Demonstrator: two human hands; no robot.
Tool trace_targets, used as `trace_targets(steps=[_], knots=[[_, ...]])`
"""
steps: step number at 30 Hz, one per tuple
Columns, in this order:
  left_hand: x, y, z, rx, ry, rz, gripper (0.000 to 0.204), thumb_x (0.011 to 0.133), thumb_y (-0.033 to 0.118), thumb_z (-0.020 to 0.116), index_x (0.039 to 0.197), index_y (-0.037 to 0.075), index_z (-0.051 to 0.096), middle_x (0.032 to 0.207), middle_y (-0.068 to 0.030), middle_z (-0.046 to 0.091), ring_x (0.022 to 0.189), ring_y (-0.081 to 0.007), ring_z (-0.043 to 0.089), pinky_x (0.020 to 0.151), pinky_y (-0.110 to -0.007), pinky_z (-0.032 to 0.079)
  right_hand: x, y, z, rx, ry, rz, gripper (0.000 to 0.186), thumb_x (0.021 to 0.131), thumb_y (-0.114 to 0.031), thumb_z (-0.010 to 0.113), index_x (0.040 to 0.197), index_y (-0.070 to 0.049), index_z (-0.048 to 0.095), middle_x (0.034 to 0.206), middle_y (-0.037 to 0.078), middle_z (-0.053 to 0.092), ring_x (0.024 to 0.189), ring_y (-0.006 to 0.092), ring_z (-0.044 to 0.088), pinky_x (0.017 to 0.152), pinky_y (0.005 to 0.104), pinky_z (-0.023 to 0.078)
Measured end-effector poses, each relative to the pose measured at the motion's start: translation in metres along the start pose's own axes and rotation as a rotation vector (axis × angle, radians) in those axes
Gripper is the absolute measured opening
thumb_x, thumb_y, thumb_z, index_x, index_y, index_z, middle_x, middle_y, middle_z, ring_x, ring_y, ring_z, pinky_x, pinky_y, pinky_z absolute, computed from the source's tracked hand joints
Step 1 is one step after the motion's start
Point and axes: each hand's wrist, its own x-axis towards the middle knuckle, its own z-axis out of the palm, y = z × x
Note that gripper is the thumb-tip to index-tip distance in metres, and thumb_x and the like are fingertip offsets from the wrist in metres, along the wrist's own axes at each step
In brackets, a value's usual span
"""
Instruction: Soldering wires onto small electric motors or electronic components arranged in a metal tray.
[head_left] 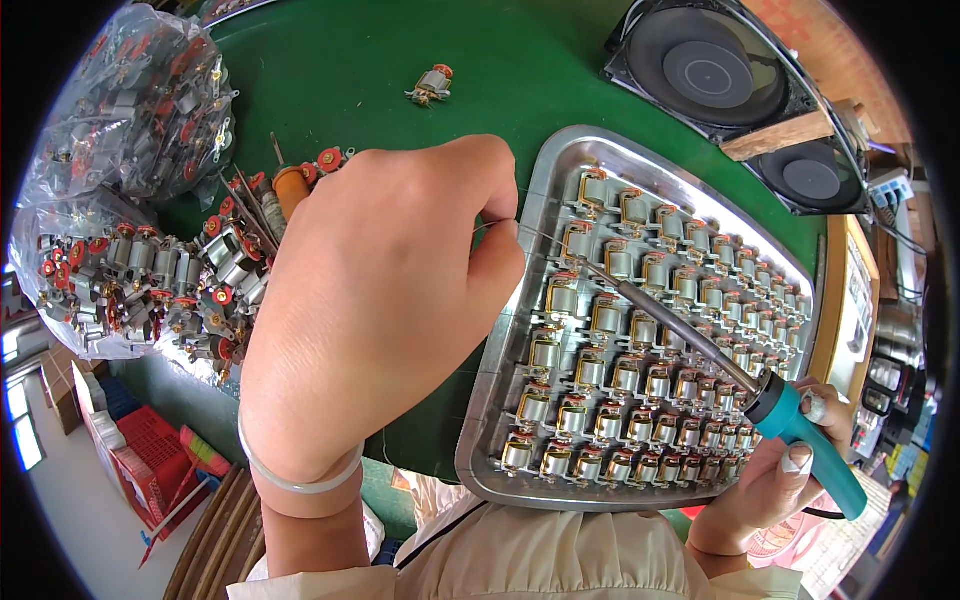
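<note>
Left hand (pixel 385 290) pinched, right hand (pixel 775 470) fisted

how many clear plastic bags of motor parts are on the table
2: one bag at the far left of the green table, the other bag just nearer, left of the left hand. Others may be hidden.

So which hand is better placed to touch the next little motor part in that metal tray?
Probably the right hand: it grips the teal-handled soldering iron, whose tip already reaches over the silver metal tray. The left hand only pinches thin solder wire beside it.
</note>
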Motion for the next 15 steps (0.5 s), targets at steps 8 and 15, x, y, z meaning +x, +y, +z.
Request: trace_targets(steps=[8, 15], knots=[[-0.0034, -0.0007, -0.0012, 0.020, 0.000, 0.032, 0.007, 0.064, -0.002, 0.053, 0.065, 0.000, 0.047, 0.043, -0.0039, 0.032, 0.038, -0.0094, 0.027, 0.039, -0.024, 0.022, -0.0013, -0.0025, 0.0010, -0.005, -0.011, 0.002, 0.045, 0.068, -0.042, 0.062, 0.084, -0.003, 0.048, 0.071, 0.006, 0.044, 0.064, 0.0181, 0.044, 0.057, 0.0259, 0.036], [-0.0001, -0.0014, -0.0023, -0.003, 0.002, 0.009, 0.006, 0.064, -0.003, 0.053, 0.066, 0.001, 0.048, 0.043, -0.0012, 0.032, 0.039, -0.0057, 0.026, 0.038, -0.023, 0.021, 0.0002, -0.0001, -0.0012, 0.004, -0.014, -0.010, 0.044, 0.069, -0.042, 0.061, 0.084, -0.003, 0.047, 0.071, 0.007, 0.044, 0.064, 0.0176, 0.044, 0.057, 0.0258, 0.036]])
